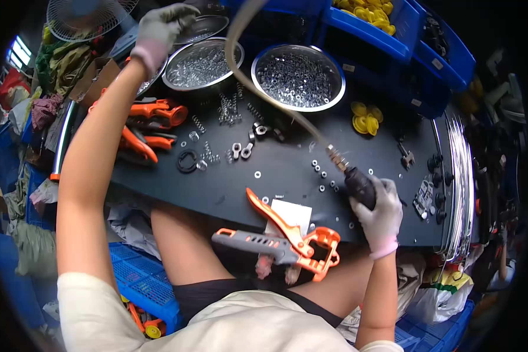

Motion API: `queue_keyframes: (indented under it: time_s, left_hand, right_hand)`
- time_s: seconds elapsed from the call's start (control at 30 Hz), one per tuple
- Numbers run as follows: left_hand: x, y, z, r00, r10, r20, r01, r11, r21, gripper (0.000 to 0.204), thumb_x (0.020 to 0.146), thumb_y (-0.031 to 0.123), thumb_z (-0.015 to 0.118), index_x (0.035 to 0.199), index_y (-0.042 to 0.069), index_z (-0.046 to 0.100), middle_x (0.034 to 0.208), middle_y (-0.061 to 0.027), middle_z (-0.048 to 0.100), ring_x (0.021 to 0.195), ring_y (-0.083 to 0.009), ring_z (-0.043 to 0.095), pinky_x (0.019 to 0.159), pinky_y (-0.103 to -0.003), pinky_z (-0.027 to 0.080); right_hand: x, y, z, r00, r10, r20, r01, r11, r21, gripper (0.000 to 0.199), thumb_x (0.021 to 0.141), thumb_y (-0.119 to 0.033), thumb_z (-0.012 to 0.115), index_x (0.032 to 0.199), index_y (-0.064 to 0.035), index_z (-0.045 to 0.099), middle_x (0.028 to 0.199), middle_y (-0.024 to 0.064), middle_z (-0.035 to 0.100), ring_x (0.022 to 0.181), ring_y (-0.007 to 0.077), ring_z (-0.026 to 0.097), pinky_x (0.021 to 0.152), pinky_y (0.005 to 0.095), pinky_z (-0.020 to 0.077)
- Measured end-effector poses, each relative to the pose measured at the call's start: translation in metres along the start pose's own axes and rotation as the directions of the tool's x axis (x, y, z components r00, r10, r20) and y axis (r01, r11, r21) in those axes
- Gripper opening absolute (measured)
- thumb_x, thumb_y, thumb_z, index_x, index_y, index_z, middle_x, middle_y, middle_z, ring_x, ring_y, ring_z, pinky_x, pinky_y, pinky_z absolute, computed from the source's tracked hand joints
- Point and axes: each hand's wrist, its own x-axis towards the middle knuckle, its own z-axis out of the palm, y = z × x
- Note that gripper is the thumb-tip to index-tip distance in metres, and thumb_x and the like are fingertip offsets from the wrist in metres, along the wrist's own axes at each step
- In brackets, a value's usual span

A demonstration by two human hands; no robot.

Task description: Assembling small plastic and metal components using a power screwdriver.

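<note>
My right hand [382, 216], in a pale work glove, is wrapped round a black air screwdriver [359, 186] with a hose fitted to its far end. My left hand [160, 35], also gloved, is raised at the far left beside a metal bowl [212, 26]. Its fingers are curled together, and anything between them is too small to make out. An orange and grey two-handled tool [287, 246] with a looped orange head rests at the table's near edge above my lap, untouched by either hand. A white card [293, 215] lies partly beneath it.
Bowls of springs [199, 66] and nuts [298, 79] stand at the back. Loose springs, rings and metal fittings [240, 151] dot the dark table. Yellow caps [366, 119] lie right, below blue bins [369, 35]. More orange tools [149, 126] lie left. A translucent hose [258, 88] crosses the table.
</note>
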Motion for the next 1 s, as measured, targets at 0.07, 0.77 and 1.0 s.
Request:
queue_keyframes:
  time_s: [0.07,0.77,1.0]
  left_hand:
    - [-0.047,0.036,0.031,0.994,0.011,0.111,0.009,0.983,-0.182,0.023,0.084,-0.006,0.053,0.098,0.004,0.068,0.092,0.0007,0.066,0.082,-0.0095,0.06,0.075,-0.022,0.049]
    - [-0.188,0.046,0.162,0.695,0.241,0.678,-0.473,0.863,0.179,0.031,0.075,0.011,0.07,0.106,0.008,0.066,0.105,-0.013,0.061,0.095,-0.0292,0.061,0.083,-0.035,0.049]
    - [-0.186,0.039,0.171,0.771,0.353,0.53,-0.465,0.881,0.089,0.032,0.069,-0.001,0.07,0.101,0.005,0.069,0.104,-0.0137,0.062,0.092,-0.0265,0.059,0.08,-0.034,0.049]
  right_hand:
    - [0.007,0.0,-0.008,0.992,0.0,-0.124,0.015,0.993,0.116,0.047,0.064,-0.02,0.075,0.107,-0.0067,0.061,0.099,0.015,0.056,0.088,0.0338,0.06,0.078,0.0392,0.048]
    - [-0.114,0.015,-0.057,0.973,0.202,-0.111,0.213,-0.608,0.765,0.043,0.083,-0.022,0.064,0.119,-0.0057,0.049,0.095,0.0092,0.051,0.078,0.0191,0.041,0.071,0.0327,0.0367]
    - [-0.113,0.018,-0.052,0.96,0.159,-0.231,0.275,-0.698,0.661,0.044,0.088,-0.02,0.055,0.129,-0.0064,0.047,0.131,0.0184,0.047,0.123,0.0373,0.046,0.111,0.0571,0.0223]
